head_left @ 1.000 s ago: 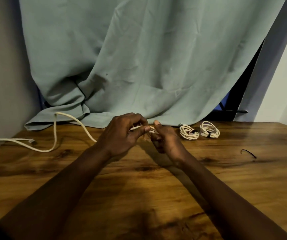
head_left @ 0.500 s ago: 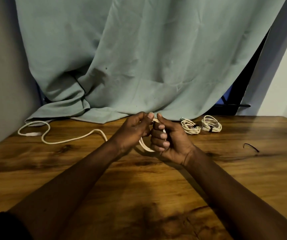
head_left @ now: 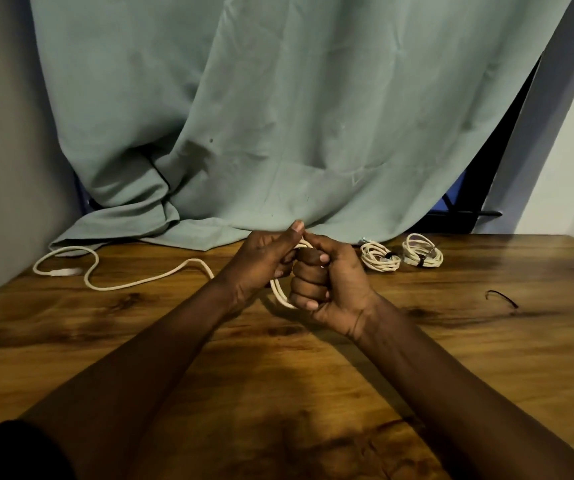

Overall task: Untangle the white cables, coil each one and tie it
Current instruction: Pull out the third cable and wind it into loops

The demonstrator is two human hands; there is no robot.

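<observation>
2 coils point(head_left: 401, 257) tied on counter point(head_left: 486, 341); 3rd cable point(head_left: 147, 278) barely started, right hand point(head_left: 327, 282) gripping 1st loops, left hand point(head_left: 261, 265) pinching the strand, tie point(head_left: 502, 298) unused.

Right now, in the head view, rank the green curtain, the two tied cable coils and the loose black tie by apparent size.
1. green curtain, by far the largest.
2. left tied coil and right tied coil: they look alike, so unranked.
3. black tie, thin and smallest.

Dim warm indoor light, soft shadows beneath the forearms, faint tabletop sheen, slight wide-angle bending at edges
</observation>
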